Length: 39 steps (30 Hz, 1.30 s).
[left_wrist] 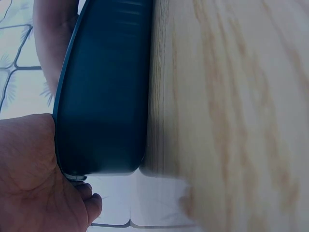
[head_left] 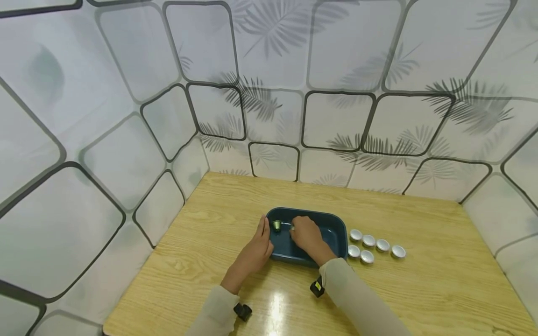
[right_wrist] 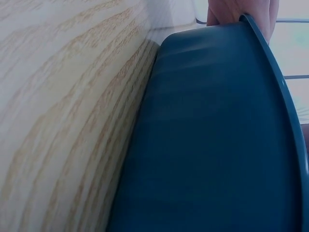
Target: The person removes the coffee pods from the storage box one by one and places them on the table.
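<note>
A dark blue rectangular basin (head_left: 332,233) stands on the wooden table. At its left end my left hand (head_left: 255,249) holds the rim, fingers along the outside of the wall. My right hand (head_left: 307,234) reaches inside over the near rim, fingers curled. It pinches a small pale thing (head_left: 292,227) that is mostly hidden by the fingers, so its kind cannot be told. Left of this hand, inside the basin, is a small shiny green-gold cup-shaped piece (head_left: 276,226). The left wrist view shows the basin wall (left_wrist: 104,92) beside my palm; the right wrist view shows mainly the outer wall (right_wrist: 207,121).
Several small round white cups (head_left: 368,241) are set in two rows just right of the basin. Wooden tabletop (head_left: 201,233) spreads around it. Patterned fabric walls (head_left: 273,116) enclose the table at the back and sides.
</note>
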### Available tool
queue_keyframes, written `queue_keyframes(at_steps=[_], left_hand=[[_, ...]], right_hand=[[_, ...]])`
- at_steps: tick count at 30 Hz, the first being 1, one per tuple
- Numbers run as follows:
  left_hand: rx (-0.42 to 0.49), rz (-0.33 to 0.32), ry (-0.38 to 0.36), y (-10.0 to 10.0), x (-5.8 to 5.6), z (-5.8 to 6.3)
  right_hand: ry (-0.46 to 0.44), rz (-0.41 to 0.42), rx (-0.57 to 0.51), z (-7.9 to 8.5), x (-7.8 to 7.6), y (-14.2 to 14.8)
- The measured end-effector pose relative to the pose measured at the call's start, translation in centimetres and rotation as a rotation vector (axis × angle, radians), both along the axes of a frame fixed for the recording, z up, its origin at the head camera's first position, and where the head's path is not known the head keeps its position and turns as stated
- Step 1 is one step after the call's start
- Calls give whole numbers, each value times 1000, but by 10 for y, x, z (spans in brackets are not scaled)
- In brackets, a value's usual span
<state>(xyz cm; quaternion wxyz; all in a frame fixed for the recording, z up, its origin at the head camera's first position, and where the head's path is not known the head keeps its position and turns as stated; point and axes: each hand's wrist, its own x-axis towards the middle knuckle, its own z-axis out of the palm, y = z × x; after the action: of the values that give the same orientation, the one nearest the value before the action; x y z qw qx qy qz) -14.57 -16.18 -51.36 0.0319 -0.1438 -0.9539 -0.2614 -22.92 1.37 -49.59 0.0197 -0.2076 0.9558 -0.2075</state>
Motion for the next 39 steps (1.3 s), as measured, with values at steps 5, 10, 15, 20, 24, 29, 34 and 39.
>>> queue_keyframes(at_steps=[5, 10, 15, 20, 24, 29, 34, 39], left_hand=[[2, 2, 1, 0, 0, -1], [4, 5, 0, 0, -1, -2], [1, 12, -8, 0, -1, -1], [5, 14, -15, 0, 0, 0], [2, 17, -18, 0, -1, -1], [7, 19, -19, -1, -2, -3], [11, 15, -23, -1, -2, -3], [13, 10, -22, -1, -1, -3]], right_hand=[[4, 38, -43, -2, 0, 2], [-19, 33, -39, -1, -1, 4], [-48, 6, 8, 1, -2, 5], [-80, -11, 37, 1, -2, 5], [-94, -9, 23, 2, -2, 6], [-101, -17, -6, 6, -2, 9], [-76, -8, -41, 9, 3, 15], [-46, 7, -83, 9, 8, 22]])
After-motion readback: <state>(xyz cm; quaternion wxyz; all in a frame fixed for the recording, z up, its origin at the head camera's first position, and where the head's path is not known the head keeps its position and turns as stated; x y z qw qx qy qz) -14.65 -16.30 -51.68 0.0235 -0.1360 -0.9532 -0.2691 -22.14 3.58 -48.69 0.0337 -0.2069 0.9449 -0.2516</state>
